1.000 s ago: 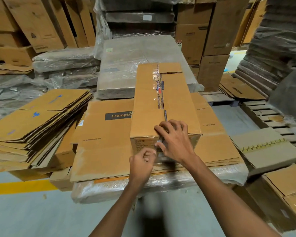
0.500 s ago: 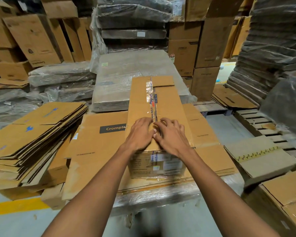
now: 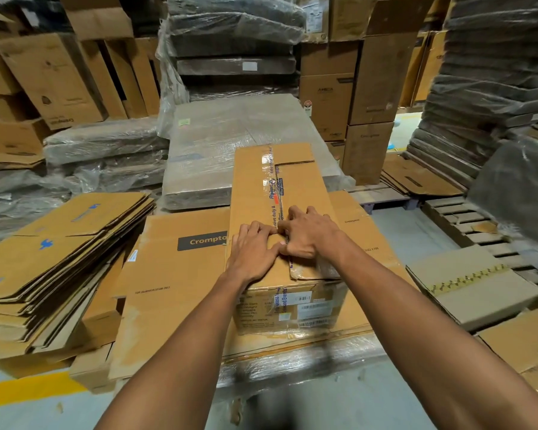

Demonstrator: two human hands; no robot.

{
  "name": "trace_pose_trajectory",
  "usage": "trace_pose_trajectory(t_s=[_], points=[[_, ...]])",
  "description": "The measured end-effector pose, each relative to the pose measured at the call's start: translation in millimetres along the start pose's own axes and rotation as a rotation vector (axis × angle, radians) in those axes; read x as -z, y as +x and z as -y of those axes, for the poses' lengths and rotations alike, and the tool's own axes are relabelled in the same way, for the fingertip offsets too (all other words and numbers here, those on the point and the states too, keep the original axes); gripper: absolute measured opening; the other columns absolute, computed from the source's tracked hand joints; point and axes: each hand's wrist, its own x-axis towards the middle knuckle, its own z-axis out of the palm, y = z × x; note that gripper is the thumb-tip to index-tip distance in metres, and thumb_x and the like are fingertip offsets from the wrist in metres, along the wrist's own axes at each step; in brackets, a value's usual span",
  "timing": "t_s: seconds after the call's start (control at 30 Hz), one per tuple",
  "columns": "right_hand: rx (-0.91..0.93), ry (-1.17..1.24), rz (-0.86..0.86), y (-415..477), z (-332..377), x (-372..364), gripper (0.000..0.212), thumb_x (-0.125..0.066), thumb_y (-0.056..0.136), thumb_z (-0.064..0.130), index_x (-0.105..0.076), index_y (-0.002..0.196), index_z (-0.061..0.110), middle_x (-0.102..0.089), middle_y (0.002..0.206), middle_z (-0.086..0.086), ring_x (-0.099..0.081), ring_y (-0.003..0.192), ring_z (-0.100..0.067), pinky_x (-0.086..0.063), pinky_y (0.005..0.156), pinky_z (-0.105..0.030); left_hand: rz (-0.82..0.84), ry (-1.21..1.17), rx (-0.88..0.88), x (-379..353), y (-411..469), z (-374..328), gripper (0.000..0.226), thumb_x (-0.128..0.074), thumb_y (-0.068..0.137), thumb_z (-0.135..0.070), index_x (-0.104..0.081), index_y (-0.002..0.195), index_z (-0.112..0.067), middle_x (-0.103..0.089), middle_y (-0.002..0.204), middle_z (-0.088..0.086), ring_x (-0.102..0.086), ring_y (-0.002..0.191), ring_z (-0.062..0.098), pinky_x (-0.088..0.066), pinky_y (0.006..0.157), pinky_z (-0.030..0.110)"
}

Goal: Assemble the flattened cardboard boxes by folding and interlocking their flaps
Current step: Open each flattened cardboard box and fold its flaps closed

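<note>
Both hands atop taped cardboard box (image 3: pixel 252 187) sitting on stack of flat cartons (image 3: pixel 174 274): L hand (image 3: pixel 253 254) pressing flat, fingers straight; R hand (image 3: pixel 308 234) curled at centre seam, can't tell if gripping.

Box (image 3: pixel 255 187): taped, standing on flattened Crompton sheets (image 3: pixel 174 274)
Left hand (image 3: pixel 253 254): flat on box top beside seam
Right hand (image 3: pixel 311 234): fingers bent at taped seam, touching left hand
Far left: flattened box stack (image 3: pixel 59 252)

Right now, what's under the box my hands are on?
The box sits on flattened Crompton cartons, themselves on a plastic-wrapped bundle. The part directly beneath the box is covered.
</note>
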Motion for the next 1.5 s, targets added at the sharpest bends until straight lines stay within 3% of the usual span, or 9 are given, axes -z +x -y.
trace_pose_trajectory(t_s=[0.2,0.4,0.57,0.7,0.8,0.87,1.17,1.3,1.5], points=[[0.039,-0.006,0.104,0,-1,19,0.07,-0.05,0.085,0.059,-0.049,0.144,0.023,-0.037,0.132,-0.012,-0.044,0.118,-0.038,-0.048,0.09,-0.049,0.215,-0.032,0.063,18,14,-6,0.057,-0.056,0.094,-0.06,-0.05,0.146,-0.038,-0.049,0.135,-0.003,-0.036,0.127,0.022,-0.032,0.104,0.041],[0.024,-0.052,0.101,11,-5,14,0.044,-0.051,0.097,0.045,-0.052,0.135,0.024,-0.035,0.112,-0.01,-0.047,0.101,-0.033,-0.046,0.084,-0.047,0.312,0.006,0.129,21,20,-19,0.066,-0.072,0.083,-0.056,-0.051,0.144,-0.038,-0.046,0.135,0.002,-0.033,0.128,0.028,-0.029,0.101,0.044],[0.047,-0.125,-0.08,11,-3,0,0.036,-0.046,0.102,0.035,-0.058,0.133,0.022,-0.044,0.139,-0.009,-0.044,0.129,-0.032,-0.048,0.1,-0.054,0.279,-0.079,0.228,21,25,-31,0.073,-0.084,0.076,-0.043,-0.057,0.142,-0.028,-0.055,0.138,0.001,-0.033,0.136,0.027,-0.023,0.088,0.038],[0.256,-0.241,-0.13,18,-9,-3,0.037,-0.046,0.1,0.035,-0.07,0.121,0.015,-0.057,0.142,-0.007,-0.035,0.147,-0.024,-0.025,0.12,-0.048,0.279,-0.116,0.288,21,25,-31,0.052,-0.086,0.072,-0.038,-0.067,0.119,-0.026,-0.066,0.125,0.003,-0.038,0.134,0.026,-0.025,0.086,0.038],[0.304,-0.177,-0.055,18,-9,6,0.031,-0.047,0.101,0.027,-0.068,0.097,0.006,-0.068,0.11,-0.017,-0.062,0.109,-0.031,-0.043,0.098,-0.038,0.255,-0.144,0.318,21,20,-32,0.043,-0.086,0.069,-0.037,-0.067,0.106,-0.026,-0.067,0.119,0.004,-0.044,0.127,0.026,-0.026,0.086,0.039],[0.331,-0.136,-0.058,20,-10,7,0.031,-0.044,0.1,0.026,-0.063,0.083,0.008,-0.064,0.091,-0.013,-0.061,0.094,-0.031,-0.048,0.09,-0.039,0.238,-0.153,0.327,19,17,-31,0.044,-0.085,0.068,-0.038,-0.068,0.105,-0.024,-0.068,0.113,0.002,-0.049,0.121,0.025,-0.028,0.087,0.04],[0.35,-0.005,-0.084,30,-31,31,0.036,-0.047,0.098,0.03,-0.068,0.091,0.001,-0.065,0.094,-0.018,-0.059,0.089,-0.034,-0.049,0.086,-0.044,0.065,-0.219,0.31,44,-3,-37,0.059,-0.092,0.059,-0.052,-0.058,0.102,-0.028,-0.067,0.102,-0.005,-0.056,0.104,0.021,-0.03,0.096,0.04],[0.315,0.018,-0.058,26,-45,49,0.021,-0.054,0.099,0.026,-0.068,0.091,0.011,-0.061,0.095,-0.008,-0.057,0.09,-0.03,-0.044,0.081,-0.037,-0.156,-0.18,0.182,53,-36,-48,0.061,-0.091,0.057,-0.058,-0.055,0.096,-0.027,-0.063,0.097,-0.01,-0.053,0.094,0.016,-0.027,0.083,0.039],[0.268,0.044,-0.069,15,-62,62,0.041,-0.052,0.092,0.03,-0.072,0.111,-0.001,-0.069,0.116,-0.021,-0.061,0.106,-0.038,-0.05,0.094,-0.05,-0.483,-0.055,-0.066,45,-91,-61,0.054,-0.087,0.064,-0.055,-0.045,0.088,-0.031,-0.052,0.088,-0.018,-0.043,0.084,0.007,-0.019,0.078,0.034]])
